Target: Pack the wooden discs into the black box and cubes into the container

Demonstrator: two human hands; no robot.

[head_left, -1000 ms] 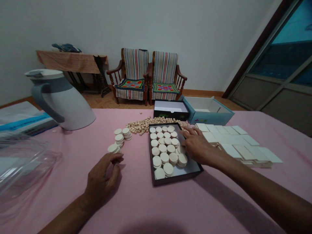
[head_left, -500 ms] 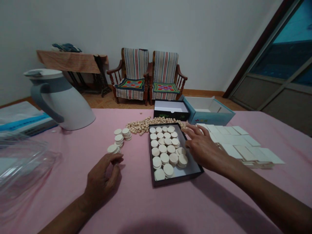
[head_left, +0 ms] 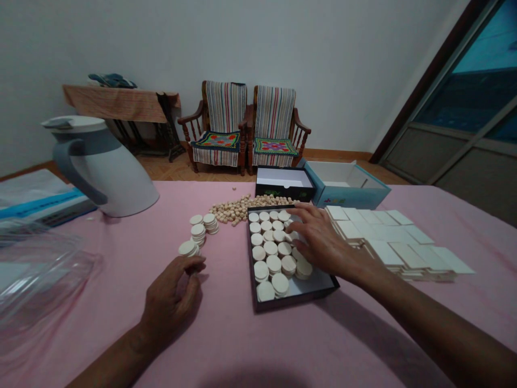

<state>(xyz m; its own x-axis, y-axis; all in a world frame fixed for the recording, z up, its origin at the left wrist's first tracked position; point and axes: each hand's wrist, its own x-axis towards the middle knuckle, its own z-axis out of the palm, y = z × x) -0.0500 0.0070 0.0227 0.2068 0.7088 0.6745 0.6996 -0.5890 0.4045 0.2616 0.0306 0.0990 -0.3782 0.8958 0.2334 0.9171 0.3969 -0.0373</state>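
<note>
A shallow black box [head_left: 258, 305] holds several rows of pale round discs [head_left: 273, 263], stacked in places. My right hand [head_left: 321, 237] reaches over its right edge, thumb and a finger closed around discs in the right-hand column. Its palm hides some of them. On the cloth to the left, my left hand [head_left: 172, 291] rests with curled fingers, the thumb apart from the index finger and nothing visible between. Its fingertips lie at the near stack of discs [head_left: 188, 248]; whether they touch is unclear. Further stacks [head_left: 210, 221] stand just behind.
Small light wooden pieces [head_left: 234, 210] lie heaped behind the box. Thin pale square tiles [head_left: 407, 253] lie at right. A second black box [head_left: 285, 188] and a light blue box [head_left: 351, 191] stand behind. At left are a white-grey jug [head_left: 117, 178] and a clear plastic container [head_left: 36, 275].
My right hand has moved left from the box's right edge onto the discs inside, its fingers now among them. My left hand has stayed nearly where it was.
</note>
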